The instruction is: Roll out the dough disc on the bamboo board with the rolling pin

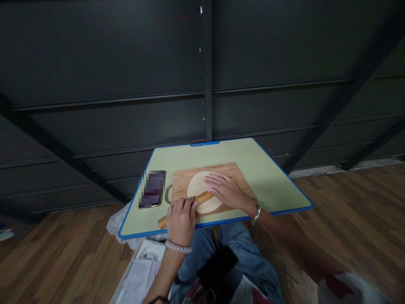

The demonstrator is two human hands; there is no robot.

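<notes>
A wooden rolling pin (203, 197) lies slantwise over a round, flat sheet of pale dough (198, 182). Under the dough is a wooden cutting board (182, 179) with a metal handle at its left side. My left hand (181, 219) is closed around the lower left part of the pin, whose end sticks out past it. Across the pin's right part rests my right hand (226, 190), palm down, with its fingers stretched flat over the dough. The pin's far tip shows just beyond that hand.
The board lies on a pale green, blue-edged table (272, 185). A phone (152, 188) lies on its left side. A dark panelled wall (110, 50) stands behind. Below left is a white box (139, 270); a dark object (218, 266) is on my lap.
</notes>
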